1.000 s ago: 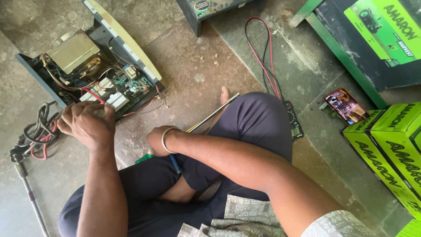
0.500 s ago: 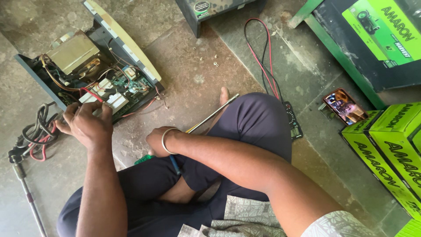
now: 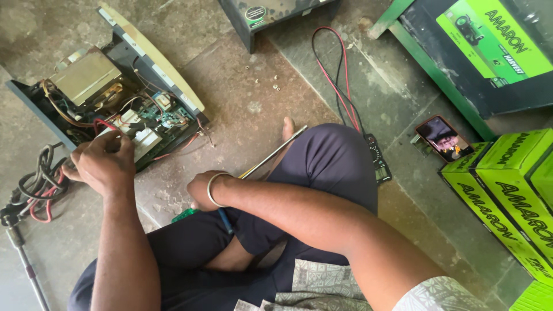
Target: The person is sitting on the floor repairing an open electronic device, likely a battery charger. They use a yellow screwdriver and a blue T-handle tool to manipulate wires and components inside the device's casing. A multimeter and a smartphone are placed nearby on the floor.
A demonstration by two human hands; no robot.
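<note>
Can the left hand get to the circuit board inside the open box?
Probably yes. The left hand is already at the open box, fingers at the red wire; the green circuit board lies just beyond, uncovered, with only loose wires around.

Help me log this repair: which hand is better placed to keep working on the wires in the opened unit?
Left. The left hand already rests at the opened unit's edge beside its red wire. The right hand lies down by the knee, near the screwdrivers, away from the unit.
</note>
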